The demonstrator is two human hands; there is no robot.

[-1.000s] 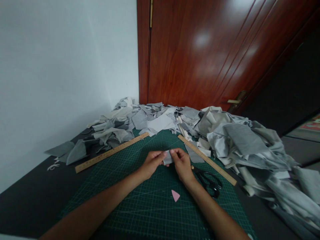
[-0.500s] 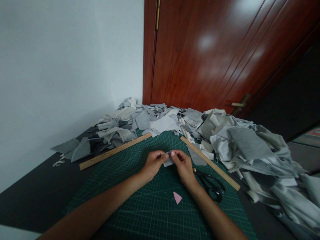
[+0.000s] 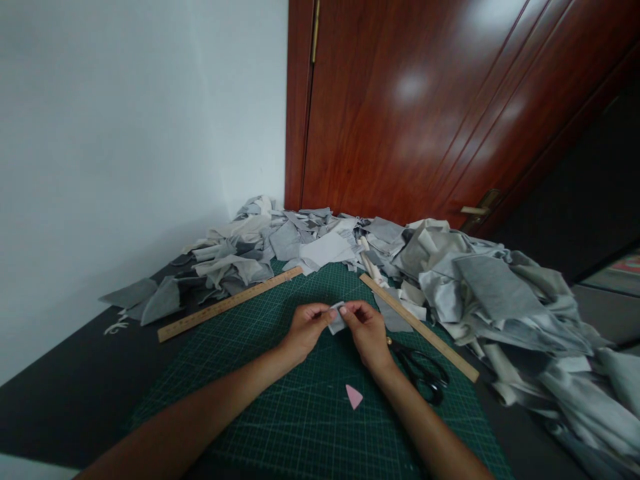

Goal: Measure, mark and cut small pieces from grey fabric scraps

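Between my two hands is a small light-grey piece of fabric [image 3: 337, 323], held above the green cutting mat [image 3: 280, 413]. My left hand [image 3: 309, 328] pinches its left upper edge between thumb and fingers. On the other side, my right hand [image 3: 367, 330] grips the upper right edge the same way. Black-handled scissors [image 3: 425, 373] lie on the mat beside my right wrist, partly hidden by it. Nearer to me rests a pink triangular piece of tailor's chalk [image 3: 354, 397].
A wooden ruler [image 3: 230, 305] slants along the mat's left side, and another wooden ruler [image 3: 420, 328] along its right. Grey and white fabric scraps [image 3: 327, 248] lie across the back. A larger fabric heap [image 3: 500, 293] fills the right. Behind stand a white wall and a wooden door [image 3: 390, 113].
The fabric piece has turned slightly between my fingers, its lower edge now more slanted. Both hands stay almost in place, and the objects on the mat have not moved.
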